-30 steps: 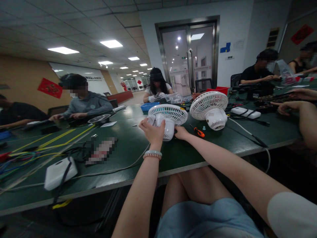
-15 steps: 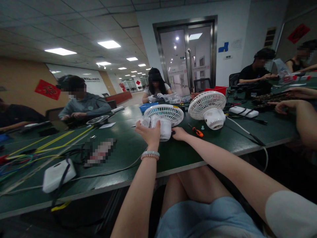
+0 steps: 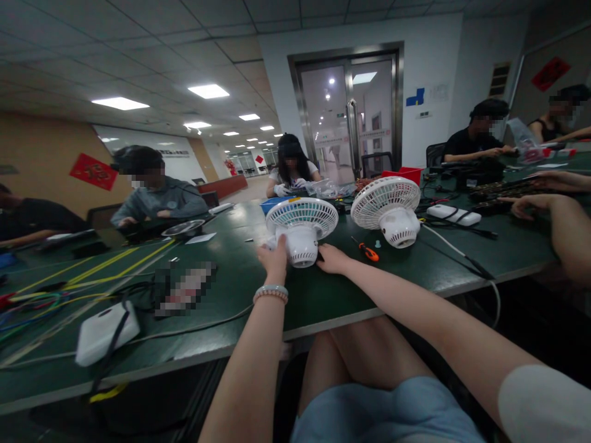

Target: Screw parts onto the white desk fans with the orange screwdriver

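A white electric fan (image 3: 302, 246) stands on the green table in front of me, its grille tilted up and away and its vented motor housing toward me. My left hand (image 3: 274, 258) is closed on the housing's left side, thumb upright against it; a white part shows beside the fingers. At the housing's lower right, my right hand (image 3: 333, 258) is closed with its fingertips against the fan. A small dark piece shows at those fingertips, too small to name. A second white fan (image 3: 399, 229) rests to the right, with nobody's hand on it.
An orange-handled screwdriver (image 3: 369, 251) and a small pale-green piece (image 3: 377, 244) lie right of my hands. White power boxes (image 3: 108, 332) with cables flank the workspace. Behind the fan is a blue tray (image 3: 268, 204). A co-worker's hands (image 3: 535, 206) are at the right; other people sit around.
The held fan has turned a little and shifted slightly left, its grille more squarely upright. My left hand has moved down and left with it; my right hand stays against its lower right.
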Demonstrator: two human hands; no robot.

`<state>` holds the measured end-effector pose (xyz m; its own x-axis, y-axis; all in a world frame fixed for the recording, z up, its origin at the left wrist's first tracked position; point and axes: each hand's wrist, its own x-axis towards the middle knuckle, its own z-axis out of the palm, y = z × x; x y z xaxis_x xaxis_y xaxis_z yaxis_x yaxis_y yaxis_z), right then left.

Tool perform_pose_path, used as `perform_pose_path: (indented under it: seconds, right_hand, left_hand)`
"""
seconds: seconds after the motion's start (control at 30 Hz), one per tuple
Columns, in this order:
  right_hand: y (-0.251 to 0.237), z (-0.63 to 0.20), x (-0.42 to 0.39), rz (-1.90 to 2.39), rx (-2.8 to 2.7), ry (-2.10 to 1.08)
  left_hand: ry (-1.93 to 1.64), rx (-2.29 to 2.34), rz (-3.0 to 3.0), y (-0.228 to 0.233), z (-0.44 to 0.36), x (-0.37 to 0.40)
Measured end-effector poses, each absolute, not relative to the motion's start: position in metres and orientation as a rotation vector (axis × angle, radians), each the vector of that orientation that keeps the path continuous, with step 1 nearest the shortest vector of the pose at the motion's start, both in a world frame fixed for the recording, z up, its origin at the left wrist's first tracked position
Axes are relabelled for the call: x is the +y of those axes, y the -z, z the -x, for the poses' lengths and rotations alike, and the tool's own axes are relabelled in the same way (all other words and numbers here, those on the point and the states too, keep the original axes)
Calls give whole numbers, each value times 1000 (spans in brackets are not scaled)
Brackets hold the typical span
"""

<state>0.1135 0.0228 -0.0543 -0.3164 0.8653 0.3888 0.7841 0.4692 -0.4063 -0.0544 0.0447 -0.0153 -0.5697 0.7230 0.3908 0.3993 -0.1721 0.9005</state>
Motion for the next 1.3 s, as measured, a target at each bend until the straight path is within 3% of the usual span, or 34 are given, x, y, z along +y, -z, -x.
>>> perform_pose_path:
  seconds: [0.17, 0.43, 0.83, 1.13, 1.3]
  right_hand:
    - [52, -112, 21, 1417, -2208, -158]
    - [46, -119, 27, 1400, -2223, -179]
    - [38, -125, 26, 1377, -2082, -274]
    - [41, -127, 33, 1292, -1850, -307]
    - [38, -130, 32, 1292, -1676, -304]
  left_hand:
    - [-1716, 1658, -970, 10, 54, 40]
    - [-1449, 2117, -1243, 8, 58, 40]
    - [-1281, 2159, -1243, 7, 62, 47]
    - [-1435, 2050, -1282, 5, 57, 44]
    - [-1855, 2145, -1762, -2, 44, 19]
